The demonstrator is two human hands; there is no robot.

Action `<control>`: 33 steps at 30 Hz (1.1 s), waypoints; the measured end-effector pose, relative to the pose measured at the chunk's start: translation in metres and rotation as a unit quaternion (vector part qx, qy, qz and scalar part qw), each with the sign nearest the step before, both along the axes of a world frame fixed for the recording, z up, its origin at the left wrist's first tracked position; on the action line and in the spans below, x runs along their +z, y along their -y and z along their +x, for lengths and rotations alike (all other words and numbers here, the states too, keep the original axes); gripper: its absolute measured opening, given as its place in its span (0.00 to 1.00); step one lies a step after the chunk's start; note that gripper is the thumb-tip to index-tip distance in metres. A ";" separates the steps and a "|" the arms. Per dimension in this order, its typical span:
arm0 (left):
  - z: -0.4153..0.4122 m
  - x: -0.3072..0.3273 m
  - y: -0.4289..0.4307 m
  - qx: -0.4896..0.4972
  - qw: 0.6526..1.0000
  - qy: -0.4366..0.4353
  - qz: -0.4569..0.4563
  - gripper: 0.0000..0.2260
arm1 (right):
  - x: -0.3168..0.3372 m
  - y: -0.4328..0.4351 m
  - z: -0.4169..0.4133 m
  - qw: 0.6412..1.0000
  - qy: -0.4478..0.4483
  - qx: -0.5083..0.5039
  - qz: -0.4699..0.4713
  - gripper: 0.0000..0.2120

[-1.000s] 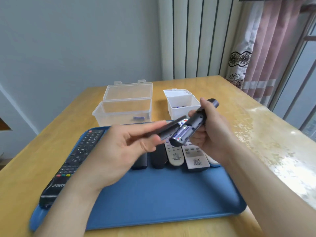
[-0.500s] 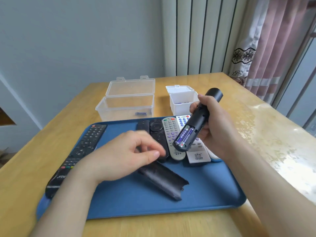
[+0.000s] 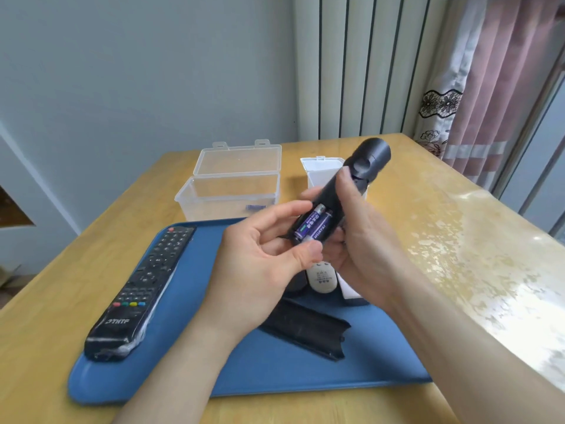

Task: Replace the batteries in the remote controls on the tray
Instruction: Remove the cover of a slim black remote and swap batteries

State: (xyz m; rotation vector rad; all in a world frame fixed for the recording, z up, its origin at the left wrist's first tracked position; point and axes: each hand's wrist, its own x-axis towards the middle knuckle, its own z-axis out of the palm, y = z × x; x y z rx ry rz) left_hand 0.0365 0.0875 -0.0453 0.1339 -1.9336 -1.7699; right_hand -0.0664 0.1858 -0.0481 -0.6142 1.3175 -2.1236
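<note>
My right hand (image 3: 363, 240) grips a black remote (image 3: 368, 160) above the blue tray (image 3: 275, 377), its back turned up and the battery bay uncovered. Two purple batteries (image 3: 316, 224) lie side by side in the bay. My left hand (image 3: 256, 270) pinches the nearer battery, index finger at its upper end and thumb at its lower end. The remote's black battery cover (image 3: 305, 328) lies loose on the tray below my hands.
A long black remote (image 3: 143, 286) lies along the tray's left side. A white remote (image 3: 322, 280) and others sit partly hidden behind my hands. A clear open box (image 3: 232, 191) holding one battery (image 3: 255, 207) and a small white box (image 3: 321, 169) stand behind the tray.
My left hand laid the battery cover on the tray, then rose to the open bay and took hold of a battery. My right hand tilted the remote more upright.
</note>
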 end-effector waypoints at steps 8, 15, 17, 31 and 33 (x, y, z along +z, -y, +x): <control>0.007 0.005 0.010 0.040 0.982 -0.055 -0.177 0.09 | 0.005 -0.004 0.000 0.998 -0.049 0.013 0.038 0.21; 0.012 0.009 0.008 0.020 0.956 -0.057 -0.287 0.15 | 0.006 -0.005 0.005 0.994 -0.064 0.016 0.092 0.27; 0.014 0.010 0.007 0.024 0.948 -0.053 -0.313 0.16 | 0.006 -0.004 0.007 0.992 -0.067 0.005 0.106 0.28; 0.013 0.012 0.002 0.104 0.855 -0.047 -0.506 0.13 | 0.005 -0.002 0.005 0.986 -0.074 -0.045 0.141 0.30; 0.011 0.012 0.002 0.116 0.853 -0.046 -0.507 0.12 | 0.004 -0.001 0.006 0.983 -0.089 -0.056 0.150 0.28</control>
